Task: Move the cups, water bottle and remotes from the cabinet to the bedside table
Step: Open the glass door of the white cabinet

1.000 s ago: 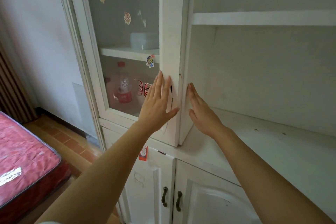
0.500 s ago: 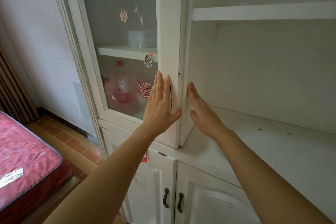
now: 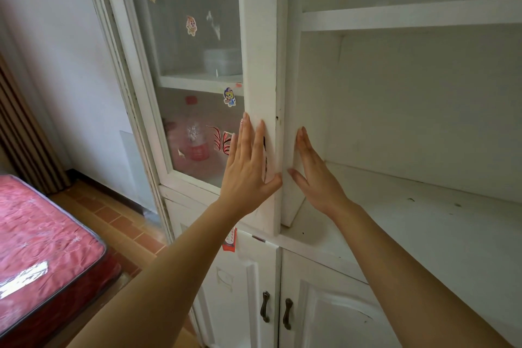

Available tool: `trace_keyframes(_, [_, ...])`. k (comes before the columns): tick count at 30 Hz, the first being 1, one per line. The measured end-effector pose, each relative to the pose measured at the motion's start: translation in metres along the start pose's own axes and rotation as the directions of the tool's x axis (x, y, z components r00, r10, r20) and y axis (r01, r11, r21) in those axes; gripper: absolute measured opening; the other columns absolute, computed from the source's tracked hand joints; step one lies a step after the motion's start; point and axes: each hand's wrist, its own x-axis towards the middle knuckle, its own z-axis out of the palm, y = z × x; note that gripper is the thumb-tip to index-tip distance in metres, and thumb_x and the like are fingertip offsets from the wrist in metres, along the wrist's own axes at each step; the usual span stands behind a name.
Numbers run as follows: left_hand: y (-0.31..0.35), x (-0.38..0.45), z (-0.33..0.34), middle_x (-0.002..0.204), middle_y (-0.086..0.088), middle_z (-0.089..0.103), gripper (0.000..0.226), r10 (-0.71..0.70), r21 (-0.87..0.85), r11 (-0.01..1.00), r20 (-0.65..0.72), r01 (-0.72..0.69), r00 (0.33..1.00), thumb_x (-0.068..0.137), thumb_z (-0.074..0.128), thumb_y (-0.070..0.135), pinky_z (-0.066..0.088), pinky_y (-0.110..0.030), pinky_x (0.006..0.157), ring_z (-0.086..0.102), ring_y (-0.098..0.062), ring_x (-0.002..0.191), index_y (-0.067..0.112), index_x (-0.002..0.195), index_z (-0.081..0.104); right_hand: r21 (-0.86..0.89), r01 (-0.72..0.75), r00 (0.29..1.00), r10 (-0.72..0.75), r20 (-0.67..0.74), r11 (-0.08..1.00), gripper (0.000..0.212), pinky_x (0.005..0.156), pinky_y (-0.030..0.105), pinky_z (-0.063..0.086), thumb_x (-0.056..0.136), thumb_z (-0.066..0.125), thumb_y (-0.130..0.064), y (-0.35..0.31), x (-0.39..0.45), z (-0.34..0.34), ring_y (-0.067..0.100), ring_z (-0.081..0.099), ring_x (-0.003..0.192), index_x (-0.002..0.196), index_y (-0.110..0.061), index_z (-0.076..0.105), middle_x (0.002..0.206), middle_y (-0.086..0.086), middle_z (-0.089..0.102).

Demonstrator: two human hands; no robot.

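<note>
Neither hand grips anything. My left hand (image 3: 248, 167) lies flat, fingers straight and together, palm pressed on the front of the white frame at the right edge of the glass door (image 3: 197, 65), thumb hooked at that edge. My right hand (image 3: 313, 175) is just as flat and spread, its palm against the inner side of the same upright — so the two hands sit on either side of the door edge, close but not touching each other.

Behind the frosted glass, on the lower shelf of the cabinet (image 3: 409, 17), I see a water bottle (image 3: 196, 141) with a red label standing upright near the shelf's middle, blurred by the pane. Something dark pink stands at its left; I cannot tell what. On the shelf above rests a pale container (image 3: 221, 61) at the right end. A red mattress (image 3: 42, 237) fills the lower left corner.
</note>
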Motion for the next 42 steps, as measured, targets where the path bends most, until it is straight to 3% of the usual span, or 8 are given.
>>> trace_keyframes(9, [0.001,-0.008,-0.011,0.151,-0.018,-0.022,0.093,0.036,0.004,0.999,0.001,-0.036,0.999,0.080,0.051,0.044,-0.015,-0.035,0.114,-0.022,-0.025,0.141,0.036,0.142,-0.017,0.013,-0.025,0.998,0.025,-0.058,1.000,0.072,0.110,0.019,0.011,0.097,0.041,-0.020,-0.005,-0.001,0.007,0.002,0.000,0.141,0.145,-0.025,-0.013,0.156,-0.012,-0.014])
trace_keyframes(14, [0.002,-0.015,-0.020,0.150,-0.029,-0.016,0.068,0.091,0.088,0.992,0.016,-0.093,0.996,0.084,0.052,0.037,-0.012,-0.043,0.113,-0.023,-0.037,0.139,0.045,0.141,0.015,0.002,-0.030,0.994,0.030,-0.107,1.000,0.072,0.108,0.022,0.022,0.098,0.039,-0.018,-0.008,-0.002,0.010,0.007,0.008,0.144,0.145,-0.029,-0.015,0.155,-0.014,-0.013])
trace_keyframes(18, [0.001,-0.017,-0.022,0.149,-0.035,-0.005,0.046,0.101,0.183,0.978,-0.001,-0.099,0.995,0.081,0.056,0.039,-0.001,-0.048,0.113,-0.007,-0.045,0.140,0.033,0.125,0.045,-0.021,-0.044,0.988,0.040,-0.147,0.999,0.073,0.107,0.029,0.033,0.097,0.039,-0.014,-0.012,-0.002,0.012,0.011,0.014,0.144,0.145,-0.028,-0.014,0.157,-0.011,-0.011])
trace_keyframes(22, [0.000,-0.018,-0.024,0.147,-0.038,0.005,0.045,0.124,0.244,0.963,-0.043,-0.110,0.991,0.078,0.060,0.041,0.001,-0.052,0.111,0.002,-0.047,0.140,0.031,0.118,0.043,-0.036,-0.051,0.987,0.045,-0.157,0.998,0.072,0.104,0.028,0.036,0.097,0.038,-0.014,-0.016,-0.003,0.012,0.014,0.018,0.143,0.145,-0.027,-0.015,0.157,-0.010,-0.011])
trace_keyframes(29, [-0.002,-0.030,-0.029,0.147,-0.037,0.008,0.048,0.096,0.264,0.962,-0.062,-0.076,0.993,0.082,0.033,0.064,0.003,-0.053,0.114,0.002,-0.047,0.140,0.032,0.117,0.041,-0.015,-0.108,0.978,0.103,-0.184,0.994,0.080,0.098,0.020,0.030,0.095,0.044,-0.011,-0.022,-0.005,0.022,0.015,0.009,0.145,0.144,-0.027,-0.018,0.156,-0.009,-0.015])
trace_keyframes(35, [0.003,-0.041,-0.035,0.142,-0.043,0.017,0.041,0.077,0.212,0.976,-0.111,-0.052,0.991,0.086,0.031,0.055,0.014,-0.057,0.113,0.009,-0.051,0.137,0.023,0.110,0.040,0.084,-0.164,0.960,0.178,-0.217,0.983,0.083,0.092,0.018,0.029,0.092,0.045,-0.003,-0.033,-0.008,0.033,0.015,0.001,0.146,0.145,-0.023,-0.015,0.157,-0.009,-0.014])
trace_keyframes(38, [-0.001,-0.051,-0.039,0.140,-0.044,0.021,0.031,0.105,0.199,0.978,-0.189,-0.066,0.976,0.083,0.048,0.039,0.007,-0.054,0.112,0.009,-0.050,0.137,0.020,0.107,0.042,0.103,-0.187,0.958,0.205,-0.203,0.977,0.087,0.089,0.017,0.029,0.091,0.046,0.000,-0.032,-0.008,0.032,0.015,0.005,0.145,0.144,-0.026,-0.017,0.157,-0.011,-0.013])
trace_keyframes(42, [-0.012,-0.064,-0.045,0.143,-0.039,0.023,0.046,0.106,0.186,0.981,-0.229,-0.064,0.968,0.072,0.067,0.023,0.005,-0.050,0.111,0.004,-0.045,0.139,0.022,0.109,0.040,0.097,-0.196,0.954,0.212,-0.210,0.976,0.086,0.094,0.018,0.028,0.091,0.045,0.000,-0.034,-0.008,0.033,0.016,0.004,0.146,0.144,-0.025,-0.017,0.156,-0.010,-0.013])
